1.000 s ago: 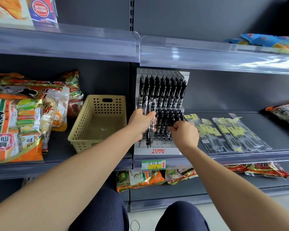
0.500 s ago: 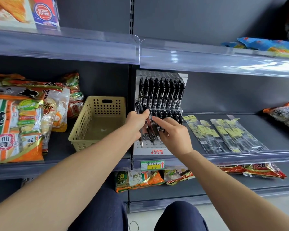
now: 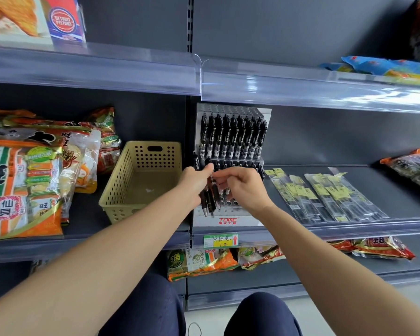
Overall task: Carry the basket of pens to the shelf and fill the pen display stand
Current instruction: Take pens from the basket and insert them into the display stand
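Observation:
A white stepped pen display stand (image 3: 228, 220) sits on the middle shelf, its upper rows packed with black pens (image 3: 230, 138). The beige perforated basket (image 3: 141, 178) stands just left of it, with no pens inside. My left hand (image 3: 195, 181) grips a small bunch of black pens (image 3: 210, 198) that hang tip-down in front of the stand's lower rows. My right hand (image 3: 243, 187) is right beside it, fingertips pinching the top of one pen in that bunch. The stand's front holes below my hands look unfilled.
Snack bags (image 3: 34, 180) fill the shelf left of the basket. Packaged pen refills (image 3: 325, 197) lie right of the stand. A clear-edged upper shelf (image 3: 199, 76) overhangs above. A price tag (image 3: 220, 240) hangs below the stand. My knees are at the bottom.
My right hand came back from the stand's right side to the bunch in my left hand and now pinches a pen there. The left hand lifted slightly.

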`<state>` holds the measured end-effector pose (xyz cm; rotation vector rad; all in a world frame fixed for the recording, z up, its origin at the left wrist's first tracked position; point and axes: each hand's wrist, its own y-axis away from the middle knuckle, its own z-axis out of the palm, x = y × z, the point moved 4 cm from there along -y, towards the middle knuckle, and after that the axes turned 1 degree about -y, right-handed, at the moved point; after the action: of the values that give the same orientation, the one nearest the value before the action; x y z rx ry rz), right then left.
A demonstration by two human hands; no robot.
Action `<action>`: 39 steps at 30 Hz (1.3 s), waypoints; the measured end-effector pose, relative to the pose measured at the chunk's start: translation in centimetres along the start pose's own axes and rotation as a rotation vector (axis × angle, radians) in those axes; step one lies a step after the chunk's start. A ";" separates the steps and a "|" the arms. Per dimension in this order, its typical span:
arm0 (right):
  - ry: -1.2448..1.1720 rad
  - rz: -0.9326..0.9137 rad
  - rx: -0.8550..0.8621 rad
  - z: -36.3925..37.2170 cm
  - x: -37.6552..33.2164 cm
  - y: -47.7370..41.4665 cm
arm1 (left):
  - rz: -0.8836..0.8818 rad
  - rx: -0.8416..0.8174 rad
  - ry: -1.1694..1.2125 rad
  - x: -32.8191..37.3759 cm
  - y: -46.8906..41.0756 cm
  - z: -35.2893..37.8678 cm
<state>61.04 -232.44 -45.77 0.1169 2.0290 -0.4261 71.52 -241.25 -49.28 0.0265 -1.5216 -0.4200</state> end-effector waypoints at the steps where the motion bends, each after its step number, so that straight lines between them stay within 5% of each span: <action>1: -0.114 0.099 0.004 0.0 -0.1 -0.2 | 0.017 -0.015 -0.032 0.0 -0.2 0.2; 6: -0.275 0.377 0.182 -0.9 0.0 -1.5 | 0.230 -0.084 -0.333 1.8 2.0 1.5; 11: -0.358 0.502 0.118 -2.0 0.6 -1.8 | 0.423 -0.169 -0.486 3.1 3.3 1.6; 17: -0.162 0.342 0.247 -4.4 0.2 -1.7 | 0.330 -0.109 -0.404 2.7 3.2 1.1; 26: 0.515 -0.017 0.278 -5.2 -0.1 -1.4 | 0.302 -0.021 -0.438 2.5 2.2 0.3; 39: 0.632 -0.089 0.363 -4.3 0.1 -1.4 | 0.212 0.010 -0.323 2.4 2.6 -0.8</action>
<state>57.07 -232.25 -43.71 0.4295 2.5559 -0.9000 72.94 -239.71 -46.37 -0.2025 -1.8224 -0.2541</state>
